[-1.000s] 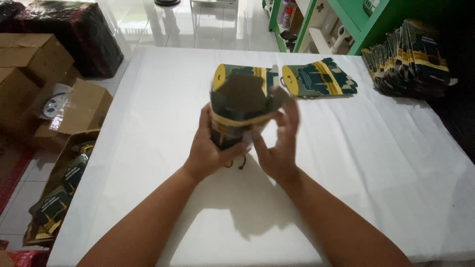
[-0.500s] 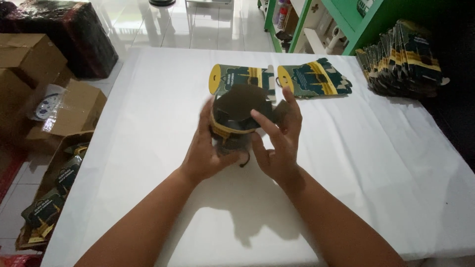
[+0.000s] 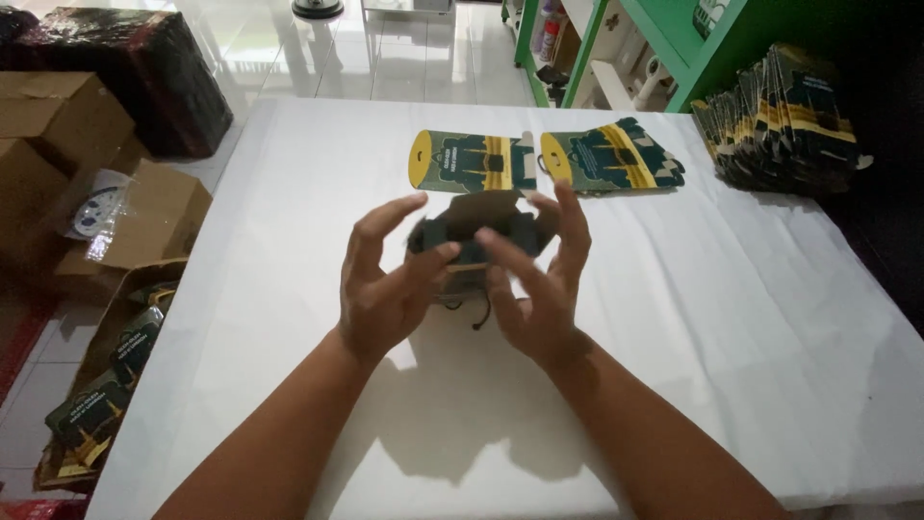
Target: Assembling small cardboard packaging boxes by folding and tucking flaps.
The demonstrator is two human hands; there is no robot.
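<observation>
Both my hands hold a dark folded pair of socks with a brown card backing (image 3: 481, 223) above the white table (image 3: 289, 193). My left hand (image 3: 385, 284) grips its left side with thumb and fingers. My right hand (image 3: 534, 279) closes over its right side, fingers across the front. A short dark loop hangs below the item. Beyond it two packaged green-and-yellow sock pairs lie flat side by side, one on the left (image 3: 469, 161) and one on the right (image 3: 611, 157).
A stack of several packaged socks (image 3: 780, 120) sits at the table's far right. Cardboard boxes (image 3: 58, 125) stand on the floor at left, and an open box of more packages (image 3: 101, 385) lies near the table's left edge. Green shelving (image 3: 664, 39) stands behind.
The held socks have been turned and lowered to lie flatter between my hands. The yellow band seen earlier no longer faces up.
</observation>
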